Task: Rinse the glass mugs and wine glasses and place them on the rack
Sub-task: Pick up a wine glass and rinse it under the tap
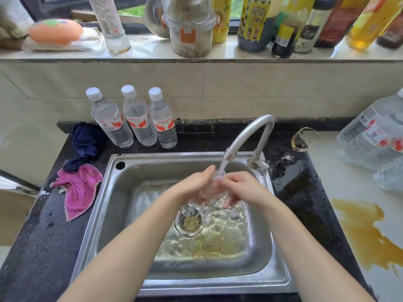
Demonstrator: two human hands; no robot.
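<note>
Both my hands are over the steel sink (122,192), under water running from the curved faucet (260,125). My left hand (194,184) and my right hand (244,186) press on either side of a small clear glass (218,179), which is blurred by the stream and hard to make out. A stemmed glass (304,140) with a little yellow liquid stands tilted on the counter right of the faucet. Another clear glass piece (283,163) lies on the wet black counter beside the faucet base. No rack is in view.
Yellowish water pools around the drain strainer (189,221). Three water bottles (133,118) stand behind the sink, with a pink cloth (79,188) and a dark cloth (86,142) to the left. Large bottles (375,138) and a yellow-brown spill (362,227) lie to the right. Sauce bottles line the sill.
</note>
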